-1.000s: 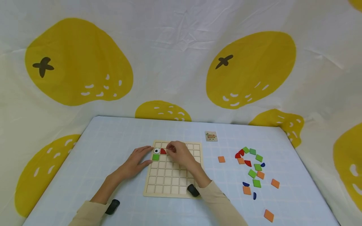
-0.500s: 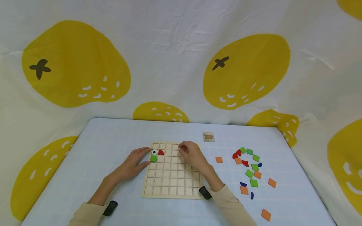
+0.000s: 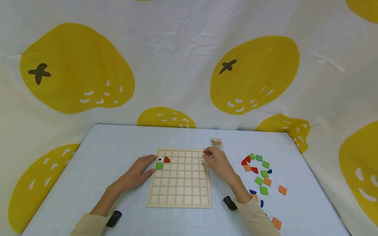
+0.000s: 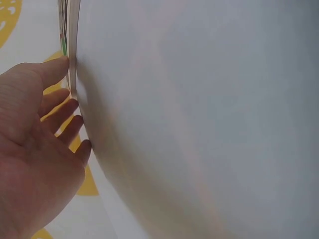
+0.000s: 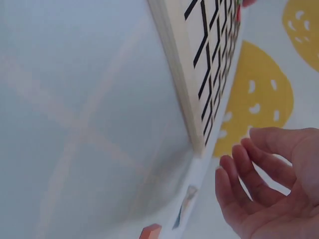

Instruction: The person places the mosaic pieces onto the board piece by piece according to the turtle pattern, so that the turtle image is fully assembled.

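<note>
A square wooden grid board point(image 3: 179, 190) lies on the table. At its upper left corner sit a white tile with an eye point(image 3: 160, 159), a red quarter-circle tile point(image 3: 167, 160) and a green square tile point(image 3: 159, 166). My left hand point(image 3: 136, 172) touches the board's left edge with thumb and fingertips, fingers spread; the left wrist view has them against the board's side point(image 4: 74, 45). Over the board's upper right corner hovers my right hand point(image 3: 220, 164), its fingers loosely bent. In the right wrist view that hand point(image 5: 269, 184) holds nothing and is apart from the board's edge point(image 5: 174, 64).
Behind the right hand lies a small picture card point(image 3: 217, 142). To the right are scattered green squares point(image 3: 264, 190), orange squares point(image 3: 282, 190), red quarter-circles point(image 3: 254, 170) and blue half-round pieces point(image 3: 262, 203). A fruit-print curtain point(image 3: 171, 65) hangs behind the table.
My right hand has moved right from beside the red tile, across the board to its right edge. The red tile stays in its cell. My left hand keeps its place at the left edge.
</note>
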The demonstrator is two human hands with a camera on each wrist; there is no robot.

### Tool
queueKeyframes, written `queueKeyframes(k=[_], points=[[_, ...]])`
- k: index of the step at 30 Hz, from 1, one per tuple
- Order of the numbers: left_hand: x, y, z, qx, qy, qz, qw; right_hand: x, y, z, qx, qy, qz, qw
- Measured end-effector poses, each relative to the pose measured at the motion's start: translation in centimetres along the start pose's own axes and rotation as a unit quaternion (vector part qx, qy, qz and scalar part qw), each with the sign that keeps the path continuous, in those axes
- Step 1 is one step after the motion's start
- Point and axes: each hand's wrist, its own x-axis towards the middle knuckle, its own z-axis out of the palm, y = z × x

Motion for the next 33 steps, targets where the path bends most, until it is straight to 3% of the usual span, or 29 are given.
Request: queueKeyframes(k=[13, 24, 33], points=[[-0.1, 0.2, -0.4, -0.007, -0.008, -0.005, 0.9999, -3.1, 2.3, -3.5, -0.044, 0.021, 0.080, 0.9956], [0.2, 0.3, -0.1, 0.012, -0.003, 0.004, 0.9999, -6.4, 4.7, -6.8, -0.086, 0.050, 0.065, 0.9929], [0.1, 0.3, -0.3, 0.014, -0.005, -0.003, 0.9999, -9.1, 5.7, -8.9, -0.104, 0.054, 0.089, 0.9891]])
